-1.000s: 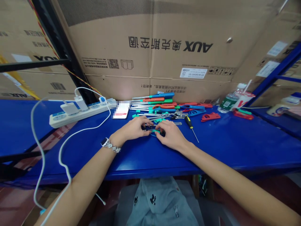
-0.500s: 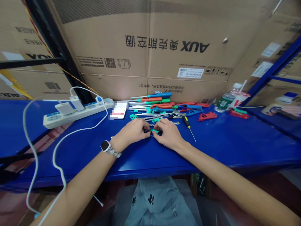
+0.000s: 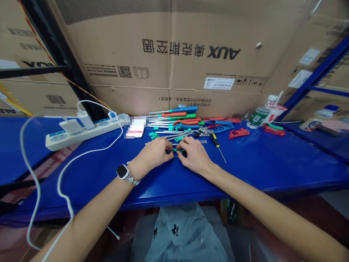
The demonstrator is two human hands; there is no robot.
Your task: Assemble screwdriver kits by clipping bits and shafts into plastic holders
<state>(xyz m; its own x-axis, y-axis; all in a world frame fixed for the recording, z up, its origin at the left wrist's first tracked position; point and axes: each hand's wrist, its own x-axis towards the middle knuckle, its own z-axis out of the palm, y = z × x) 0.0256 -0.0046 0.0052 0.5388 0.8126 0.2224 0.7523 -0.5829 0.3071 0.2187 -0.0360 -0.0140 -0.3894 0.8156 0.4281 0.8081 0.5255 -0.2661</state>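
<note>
Between my two hands, low over the blue table (image 3: 163,182), is a small green and dark part (image 3: 177,150), mostly covered by fingers. My left hand (image 3: 158,151), with a watch on its wrist, pinches the part's left end. The fingertips of my right hand (image 3: 193,153) are closed on its right end. Just beyond lie green plastic pieces (image 3: 154,135) and thin metal rods. Behind them is a pile of long lighters (image 3: 180,115) with orange, green and blue handles. A yellow-and-black screwdriver (image 3: 215,139) lies right of my right hand.
Red casing pieces (image 3: 239,133) and blue casings (image 3: 223,128) lie at the right. A bottle (image 3: 257,117) and a cup stand farther back. On the left are a power strip (image 3: 81,133), white cables and a phone (image 3: 135,127). A cardboard wall (image 3: 174,80) closes the back.
Both hands stay nearly in place on the small part, whose green piece looks slightly turned between the fingers. The whole view has shifted a little.
</note>
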